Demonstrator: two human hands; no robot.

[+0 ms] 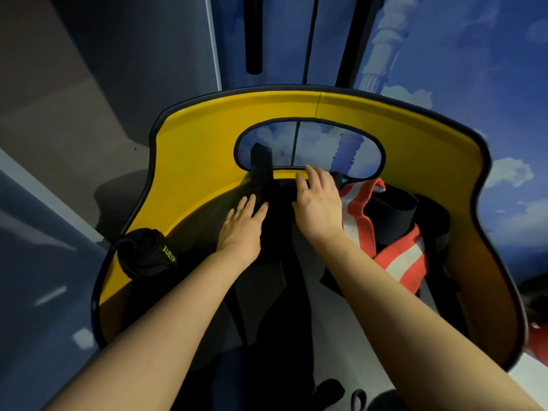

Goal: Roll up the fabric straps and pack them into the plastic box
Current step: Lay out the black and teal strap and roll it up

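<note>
Left hand [240,229] and right hand [318,203] lay flat, fingers straight, pressing long black fabric strap [261,167] near yellow tray's [192,161] far edge.

Staged indoor set, cloud-and-sky printed backdrop [474,84]; grey partition panels [103,69], yellow padded surround [207,137]

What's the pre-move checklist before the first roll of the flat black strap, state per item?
1. Left hand free: ok, fingers straight, flat on the black strap.
2. Right hand free: ok, open, fingers reaching toward the yellow panel.
3. Strap end located: ok, one end sticks up through the panel's cutout.
4. Strap lying flat: cannot tell, dark fabric hides its edges.
5. Plastic box in reach: cannot tell, none in view.
6. Work area uncluttered: not ok, orange and white strap crowds the right side; a rolled black strap sits at left.
</note>
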